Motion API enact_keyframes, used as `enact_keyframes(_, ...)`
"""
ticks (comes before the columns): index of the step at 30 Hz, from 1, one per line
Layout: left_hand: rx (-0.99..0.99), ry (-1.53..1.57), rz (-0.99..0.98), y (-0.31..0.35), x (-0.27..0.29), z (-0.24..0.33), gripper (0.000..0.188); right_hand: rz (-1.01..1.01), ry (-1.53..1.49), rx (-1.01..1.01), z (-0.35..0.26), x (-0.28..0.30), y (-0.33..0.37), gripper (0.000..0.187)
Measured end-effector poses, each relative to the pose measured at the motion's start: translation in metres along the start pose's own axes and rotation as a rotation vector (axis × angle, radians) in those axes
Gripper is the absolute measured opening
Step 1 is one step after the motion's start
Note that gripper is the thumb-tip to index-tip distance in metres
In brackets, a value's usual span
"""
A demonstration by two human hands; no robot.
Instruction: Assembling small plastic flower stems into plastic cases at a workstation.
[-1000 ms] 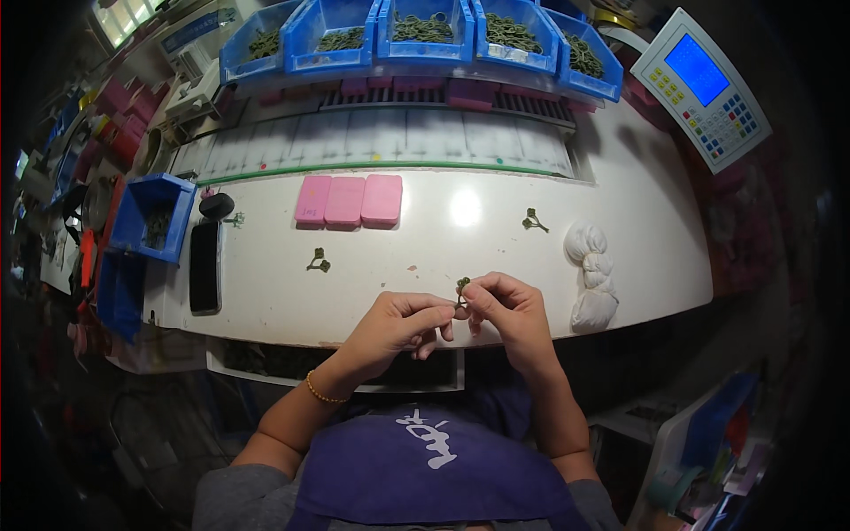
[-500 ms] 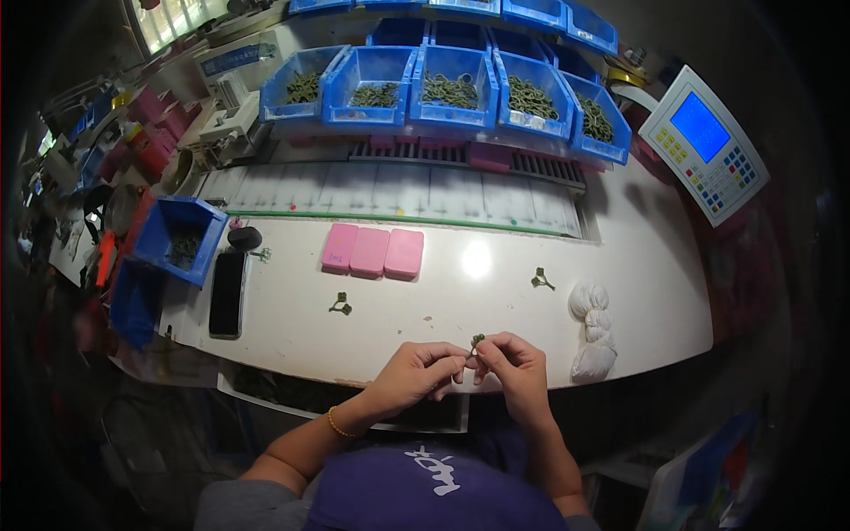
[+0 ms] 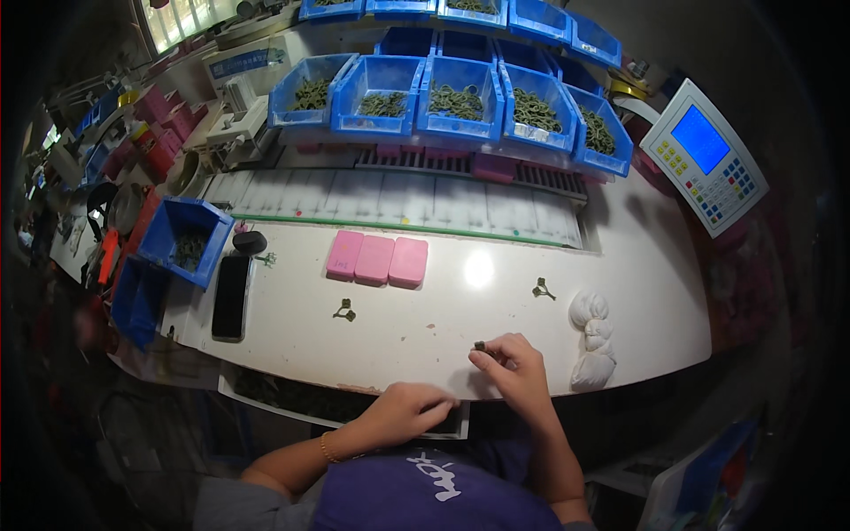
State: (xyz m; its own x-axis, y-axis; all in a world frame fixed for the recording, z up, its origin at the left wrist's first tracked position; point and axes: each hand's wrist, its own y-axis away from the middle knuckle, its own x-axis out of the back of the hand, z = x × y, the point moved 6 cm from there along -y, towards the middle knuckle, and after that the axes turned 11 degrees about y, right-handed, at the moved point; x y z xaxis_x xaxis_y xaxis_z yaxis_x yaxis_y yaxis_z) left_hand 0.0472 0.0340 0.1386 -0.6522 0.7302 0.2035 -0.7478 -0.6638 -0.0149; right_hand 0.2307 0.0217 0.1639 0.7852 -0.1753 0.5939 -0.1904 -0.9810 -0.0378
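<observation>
My right hand point(image 3: 516, 370) is above the front part of the white table. Its thumb and fingers pinch a small dark green piece point(image 3: 480, 346), most of which they hide. My left hand point(image 3: 410, 412), lower and apart from the right, is over the table's front edge beside an open drawer point(image 3: 292, 396). Motion smears its fingertips, so whether they hold anything cannot be told. Two similar green branched pieces lie flat on the table: one branched piece point(image 3: 345, 310) ahead and to the left, another branched piece point(image 3: 543, 289) ahead and to the right.
Three pink blocks point(image 3: 375, 258) lie side by side mid-table. A black phone point(image 3: 231, 298) and blue bins point(image 3: 184, 239) are at left. White knotted cloth point(image 3: 595, 341) lies at right, below a keypad display point(image 3: 706, 157). Blue bins point(image 3: 456, 102) of green pieces line the back.
My left hand has come away from the right hand and the small piece, moving down and left toward the drawer. The right hand keeps its pinch. The whole view has shifted slightly.
</observation>
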Motion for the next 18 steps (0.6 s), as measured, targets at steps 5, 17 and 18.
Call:
enact_keyframes(5,0.136,-0.175,-0.110,0.043,0.005,-0.030,0.018,0.225,0.206,0.012,0.021,0.024,-0.035,0.023)
enact_keyframes(17,0.294,0.216,0.007,0.035,0.018,-0.016,0.019,0.500,0.611,0.091,0.074,0.060,-0.047,0.009)
enact_keyframes(18,0.294,0.218,0.006,0.027,0.018,-0.014,0.019,0.495,0.625,0.044,0.076,0.061,-0.045,0.009)
